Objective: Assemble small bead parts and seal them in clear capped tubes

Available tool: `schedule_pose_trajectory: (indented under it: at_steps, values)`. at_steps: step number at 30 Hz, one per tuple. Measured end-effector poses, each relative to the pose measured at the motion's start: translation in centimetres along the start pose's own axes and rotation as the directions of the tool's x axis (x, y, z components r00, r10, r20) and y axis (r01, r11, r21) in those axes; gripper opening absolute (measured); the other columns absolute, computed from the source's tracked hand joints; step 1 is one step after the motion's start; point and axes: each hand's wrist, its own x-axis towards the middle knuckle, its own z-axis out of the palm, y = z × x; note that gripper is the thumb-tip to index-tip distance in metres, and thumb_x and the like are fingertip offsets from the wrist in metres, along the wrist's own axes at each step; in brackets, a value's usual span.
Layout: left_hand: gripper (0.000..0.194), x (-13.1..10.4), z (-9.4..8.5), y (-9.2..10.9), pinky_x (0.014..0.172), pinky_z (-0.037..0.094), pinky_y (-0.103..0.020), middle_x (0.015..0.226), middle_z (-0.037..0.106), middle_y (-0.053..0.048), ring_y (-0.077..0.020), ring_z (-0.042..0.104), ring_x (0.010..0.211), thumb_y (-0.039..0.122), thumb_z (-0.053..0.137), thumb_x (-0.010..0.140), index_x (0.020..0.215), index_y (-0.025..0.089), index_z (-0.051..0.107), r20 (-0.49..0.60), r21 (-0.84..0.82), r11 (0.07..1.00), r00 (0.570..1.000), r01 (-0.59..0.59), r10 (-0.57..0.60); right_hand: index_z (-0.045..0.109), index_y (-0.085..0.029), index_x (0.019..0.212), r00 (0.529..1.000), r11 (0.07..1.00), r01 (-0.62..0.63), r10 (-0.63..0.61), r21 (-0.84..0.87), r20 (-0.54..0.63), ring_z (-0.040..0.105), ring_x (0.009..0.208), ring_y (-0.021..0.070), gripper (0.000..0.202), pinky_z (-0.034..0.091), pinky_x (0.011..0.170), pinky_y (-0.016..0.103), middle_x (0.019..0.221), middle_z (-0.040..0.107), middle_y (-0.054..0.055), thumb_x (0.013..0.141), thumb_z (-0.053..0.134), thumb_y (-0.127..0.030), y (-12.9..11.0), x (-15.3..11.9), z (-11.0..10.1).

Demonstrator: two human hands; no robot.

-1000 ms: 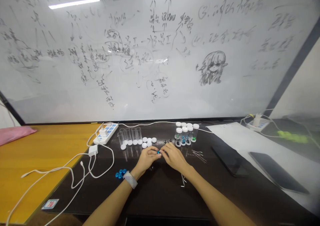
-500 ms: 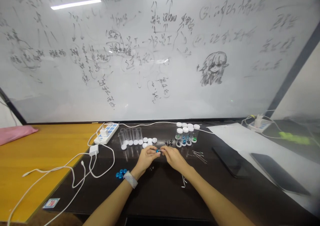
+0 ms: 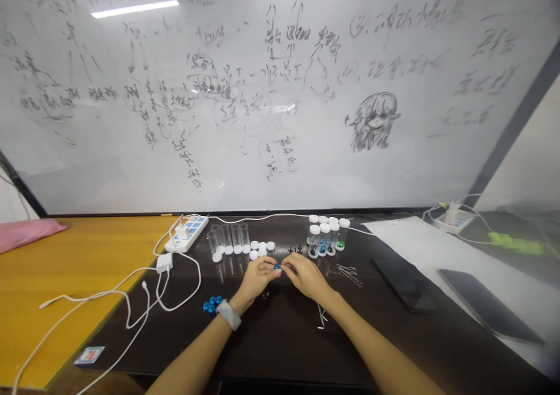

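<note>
Over the dark table, my left hand [image 3: 256,277] pinches a small blue metal part [image 3: 277,266] between thumb and fingers. My right hand [image 3: 307,275] meets it from the right, its fingertips closed on a thin rod-like piece that points at the blue part; most of that piece is hidden by the fingers. Several more blue metal parts [image 3: 212,303] lie by my left wrist. Just beyond my hands stand small black pieces [image 3: 294,249]. L-shaped hex keys [image 3: 321,319] lie beside my right forearm.
Clear tubes [image 3: 225,237] and white caps [image 3: 262,247] stand beyond my left hand. Filled, capped tubes [image 3: 324,240] stand at the back right, near thin metal rods [image 3: 349,273]. A black phone [image 3: 402,284] lies right. White cables [image 3: 149,301] and a power strip [image 3: 188,234] are left.
My right fingertips have moved slightly left, closer to the blue part. Less of the thin rod shows between the hands. The rest looks unchanged.
</note>
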Motion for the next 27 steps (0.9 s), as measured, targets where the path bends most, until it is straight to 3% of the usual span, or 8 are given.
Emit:
schedule_pose_trajectory:
  at_steps: [7,11,17,22,24,27]
  values:
    - [0.039,-0.2,0.2,0.4,0.072,0.056,-0.029,0.073,0.074,-0.004,-0.0192,0.072,0.072,0.032,0.091,0.06,0.088,0.016,0.068,0.006,-0.002,1.0,1.0,0.003,-0.003,0.063,-0.023,0.09,0.995,0.991,0.09,-0.093,-0.095,-0.029,0.062,0.088,0.0218,0.012,0.049,0.08,0.033,0.089,0.067,0.005,0.097,0.054,-0.019,-0.3,-0.2,-0.1]
    - [0.037,-0.1,0.1,0.2,0.069,0.054,-0.027,0.07,0.072,-0.002,-0.0168,0.07,0.068,0.03,0.091,0.06,0.087,0.016,0.069,0.003,0.015,1.0,1.0,-0.007,0.007,0.063,-0.022,0.086,0.995,0.994,0.089,-0.091,-0.059,-0.04,0.061,0.084,0.0209,0.015,0.048,0.083,0.035,0.085,0.067,0.004,0.097,0.053,-0.02,-0.2,-0.1,0.1]
    - [0.033,0.2,-0.1,-0.3,0.071,0.054,-0.026,0.08,0.074,-0.005,-0.0176,0.07,0.074,0.03,0.087,0.066,0.093,0.015,0.074,0.048,0.056,0.998,0.998,-0.035,0.033,0.07,-0.021,0.079,0.991,0.987,-0.091,0.103,0.135,-0.082,0.061,0.07,0.0187,0.017,0.047,0.067,0.029,0.073,0.067,0.002,0.091,0.06,-0.027,-0.2,0.2,0.9]
    - [0.033,0.1,-0.1,-0.1,0.076,0.055,-0.031,0.079,0.074,-0.007,-0.0213,0.072,0.077,0.035,0.086,0.068,0.092,0.015,0.074,0.066,0.046,0.998,0.997,-0.03,0.027,0.073,-0.018,0.077,0.934,0.889,-0.324,0.356,0.324,-0.04,0.059,0.056,0.0168,0.02,0.042,0.053,0.025,0.063,0.067,0.001,0.084,0.067,-0.036,0.1,0.4,1.4]
    - [0.033,0.1,-0.1,-0.1,0.078,0.056,-0.032,0.08,0.074,-0.007,-0.0216,0.073,0.078,0.038,0.084,0.07,0.092,0.015,0.074,0.065,0.015,0.999,0.997,-0.04,0.039,0.072,-0.018,0.075,0.945,0.901,-0.303,0.327,0.311,-0.024,0.058,0.055,0.0163,0.024,0.04,0.053,0.024,0.061,0.066,0.0,0.087,0.064,-0.038,0.0,0.3,1.3]
    - [0.034,0.2,-0.1,-0.1,0.081,0.057,-0.034,0.081,0.075,-0.007,-0.021,0.073,0.076,0.04,0.084,0.071,0.09,0.015,0.073,0.044,-0.032,0.999,0.998,-0.038,0.039,0.067,-0.019,0.071,0.983,0.955,-0.173,0.182,0.243,-0.015,0.058,0.059,0.0161,0.036,0.04,0.058,0.026,0.065,0.064,0.0,0.097,0.05,-0.036,-0.4,0.2,1.0]
